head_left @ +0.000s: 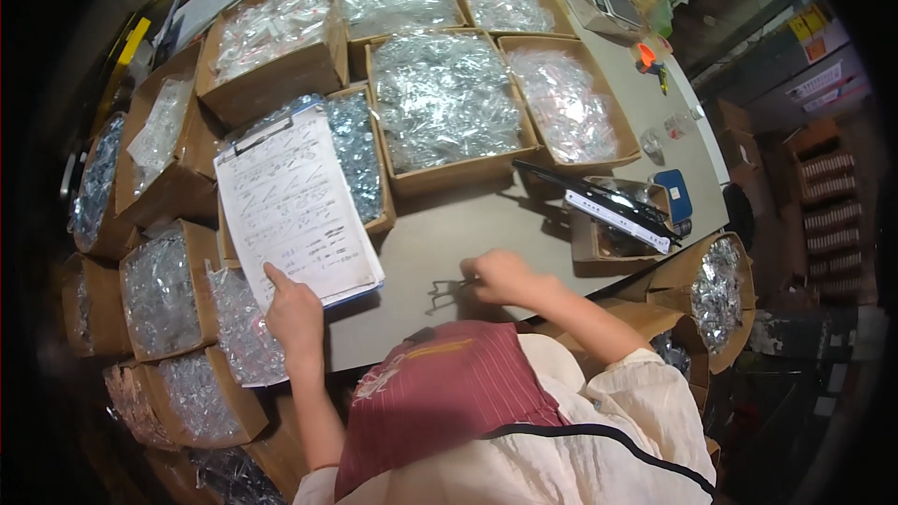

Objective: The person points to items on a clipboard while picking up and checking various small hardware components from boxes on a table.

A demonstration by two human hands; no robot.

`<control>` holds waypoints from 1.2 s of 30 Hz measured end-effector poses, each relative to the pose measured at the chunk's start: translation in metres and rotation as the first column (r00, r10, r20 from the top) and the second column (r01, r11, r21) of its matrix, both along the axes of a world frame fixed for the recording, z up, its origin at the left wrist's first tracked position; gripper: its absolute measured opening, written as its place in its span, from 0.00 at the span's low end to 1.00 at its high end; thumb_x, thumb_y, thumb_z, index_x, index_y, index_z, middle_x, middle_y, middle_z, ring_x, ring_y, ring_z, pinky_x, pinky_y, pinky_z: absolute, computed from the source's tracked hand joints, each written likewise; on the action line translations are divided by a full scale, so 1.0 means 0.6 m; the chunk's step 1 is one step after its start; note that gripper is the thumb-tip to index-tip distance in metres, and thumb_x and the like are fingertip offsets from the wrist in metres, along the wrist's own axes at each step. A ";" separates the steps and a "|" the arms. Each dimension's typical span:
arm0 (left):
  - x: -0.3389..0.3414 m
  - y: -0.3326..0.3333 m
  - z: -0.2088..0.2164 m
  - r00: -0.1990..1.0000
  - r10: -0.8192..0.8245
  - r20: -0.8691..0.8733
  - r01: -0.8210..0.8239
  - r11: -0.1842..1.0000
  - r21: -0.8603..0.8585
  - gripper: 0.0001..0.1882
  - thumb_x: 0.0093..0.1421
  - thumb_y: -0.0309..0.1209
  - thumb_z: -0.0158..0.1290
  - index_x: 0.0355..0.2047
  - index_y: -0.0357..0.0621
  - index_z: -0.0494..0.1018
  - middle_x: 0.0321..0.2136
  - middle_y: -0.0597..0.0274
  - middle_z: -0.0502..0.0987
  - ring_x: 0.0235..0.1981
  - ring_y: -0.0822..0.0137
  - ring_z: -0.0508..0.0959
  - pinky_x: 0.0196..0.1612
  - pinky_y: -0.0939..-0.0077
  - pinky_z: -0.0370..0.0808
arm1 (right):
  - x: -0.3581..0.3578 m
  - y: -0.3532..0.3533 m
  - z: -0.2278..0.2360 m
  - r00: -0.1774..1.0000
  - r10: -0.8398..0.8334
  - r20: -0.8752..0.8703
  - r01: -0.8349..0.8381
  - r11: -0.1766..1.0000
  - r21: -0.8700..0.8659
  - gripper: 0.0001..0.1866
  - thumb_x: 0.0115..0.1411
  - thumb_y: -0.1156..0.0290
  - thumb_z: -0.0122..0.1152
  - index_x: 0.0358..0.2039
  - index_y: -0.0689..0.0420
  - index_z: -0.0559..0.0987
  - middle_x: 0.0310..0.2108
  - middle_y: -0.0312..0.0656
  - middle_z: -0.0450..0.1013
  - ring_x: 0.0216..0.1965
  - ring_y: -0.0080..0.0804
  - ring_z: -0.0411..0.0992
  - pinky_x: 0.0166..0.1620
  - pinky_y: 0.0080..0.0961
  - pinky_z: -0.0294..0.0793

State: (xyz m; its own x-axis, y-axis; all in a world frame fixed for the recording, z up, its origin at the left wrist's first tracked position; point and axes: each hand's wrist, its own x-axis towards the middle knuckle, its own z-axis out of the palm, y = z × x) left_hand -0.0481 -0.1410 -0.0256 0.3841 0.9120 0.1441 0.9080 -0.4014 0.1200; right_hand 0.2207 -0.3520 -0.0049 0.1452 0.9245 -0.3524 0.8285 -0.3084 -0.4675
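A clipboard (278, 128) holding a stack of written-on paper sheets (299, 210) lies tilted across the boxes and the table at the left. My left hand (296, 310) is at its lower left edge, with a finger stretched onto the top sheet and nothing visibly held. Over the bare table, my right hand (500, 278) is closed. Whatever it may hold is hidden. Just left of its fingers shows a thin, dark, bent shape (447, 294), either a wire-like piece or a shadow; I cannot tell which.
Cardboard boxes full of clear plastic packets surround the table, including a large box (447, 103) ahead. A black tray-like thing (608, 210) leans over a small carton at the right. Beyond are a blue-lidded case (670, 192), an orange cup (645, 56) and a scale (613, 7).
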 end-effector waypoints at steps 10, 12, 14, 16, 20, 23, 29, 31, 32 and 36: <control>-0.002 -0.002 -0.006 0.996 0.067 -0.057 -0.068 0.998 -0.018 0.34 0.60 0.29 0.48 0.64 0.25 0.55 0.19 0.46 0.79 0.22 0.45 0.81 0.26 0.54 0.78 | 0.205 -0.189 0.177 0.715 -0.657 -0.241 0.669 0.543 0.507 0.16 0.54 0.80 0.54 0.43 0.63 0.81 0.33 0.47 0.80 0.31 0.29 0.78 0.38 0.24 0.77; -0.003 -0.003 -0.007 0.995 0.079 -0.055 -0.080 0.997 -0.016 0.34 0.60 0.29 0.47 0.64 0.25 0.55 0.19 0.46 0.79 0.22 0.45 0.81 0.27 0.54 0.78 | 0.225 -0.204 0.164 0.603 -0.785 -0.140 0.712 0.450 0.539 0.16 0.54 0.81 0.55 0.43 0.63 0.82 0.35 0.47 0.80 0.35 0.31 0.79 0.42 0.25 0.77; -0.001 -0.003 -0.008 0.994 0.083 -0.076 -0.086 0.996 -0.031 0.34 0.59 0.29 0.47 0.64 0.24 0.54 0.20 0.45 0.79 0.23 0.45 0.81 0.27 0.54 0.78 | 0.262 -0.233 0.097 0.587 -0.801 -0.117 0.670 0.400 0.626 0.15 0.53 0.80 0.56 0.42 0.63 0.82 0.36 0.48 0.80 0.36 0.35 0.79 0.42 0.27 0.77; 0.003 -0.003 -0.010 0.994 0.076 -0.074 -0.079 0.996 -0.031 0.34 0.60 0.29 0.47 0.64 0.24 0.54 0.21 0.45 0.79 0.23 0.45 0.81 0.27 0.54 0.78 | 0.286 -0.259 0.041 0.606 -0.787 0.112 0.556 0.521 0.648 0.14 0.53 0.80 0.56 0.40 0.62 0.82 0.38 0.52 0.79 0.40 0.49 0.78 0.44 0.35 0.76; -0.002 -0.003 -0.013 0.994 0.072 -0.080 -0.075 0.996 -0.038 0.34 0.60 0.30 0.48 0.64 0.24 0.54 0.22 0.44 0.80 0.24 0.45 0.81 0.28 0.54 0.78 | 0.295 -0.288 -0.017 0.527 -0.821 0.218 0.605 0.543 0.582 0.15 0.49 0.78 0.56 0.38 0.59 0.83 0.36 0.48 0.76 0.37 0.49 0.75 0.44 0.34 0.75; 0.002 -0.001 -0.017 0.993 0.078 -0.093 -0.081 0.996 -0.036 0.35 0.60 0.30 0.48 0.64 0.24 0.54 0.22 0.44 0.80 0.24 0.45 0.81 0.28 0.54 0.78 | 0.308 -0.290 -0.024 0.551 -0.818 0.168 0.598 0.527 0.604 0.14 0.50 0.79 0.56 0.37 0.59 0.83 0.35 0.48 0.76 0.36 0.49 0.75 0.43 0.36 0.74; 0.010 0.003 -0.007 0.982 0.107 -0.157 -0.114 0.993 -0.035 0.35 0.59 0.29 0.48 0.64 0.22 0.54 0.22 0.43 0.80 0.25 0.46 0.82 0.29 0.55 0.79 | 0.306 -0.292 -0.028 0.542 -0.841 0.004 0.649 0.421 0.633 0.13 0.51 0.82 0.57 0.37 0.60 0.83 0.35 0.47 0.76 0.36 0.48 0.76 0.43 0.36 0.75; 0.007 0.006 -0.004 0.983 0.099 -0.152 -0.106 0.994 -0.039 0.35 0.59 0.29 0.48 0.64 0.22 0.54 0.23 0.42 0.80 0.25 0.45 0.82 0.29 0.54 0.78 | 0.301 -0.294 -0.026 0.492 -0.862 -0.123 0.641 0.263 0.721 0.15 0.50 0.85 0.55 0.37 0.60 0.82 0.35 0.47 0.76 0.37 0.47 0.75 0.44 0.37 0.74; 0.006 0.006 -0.003 0.984 0.096 -0.149 -0.104 0.993 -0.047 0.34 0.60 0.29 0.47 0.64 0.22 0.55 0.23 0.41 0.80 0.25 0.44 0.82 0.30 0.53 0.78 | 0.306 -0.299 -0.027 0.485 -0.865 -0.130 0.644 0.253 0.722 0.15 0.50 0.85 0.55 0.37 0.60 0.82 0.35 0.47 0.76 0.37 0.47 0.75 0.44 0.37 0.74; 0.001 0.004 0.003 0.988 0.071 -0.139 -0.073 0.997 -0.012 0.33 0.60 0.29 0.47 0.63 0.22 0.56 0.24 0.39 0.80 0.26 0.42 0.81 0.31 0.51 0.78 | 0.325 -0.312 -0.032 0.497 -0.861 0.110 0.453 0.366 0.813 0.15 0.47 0.84 0.55 0.36 0.60 0.81 0.36 0.46 0.75 0.41 0.49 0.73 0.47 0.40 0.72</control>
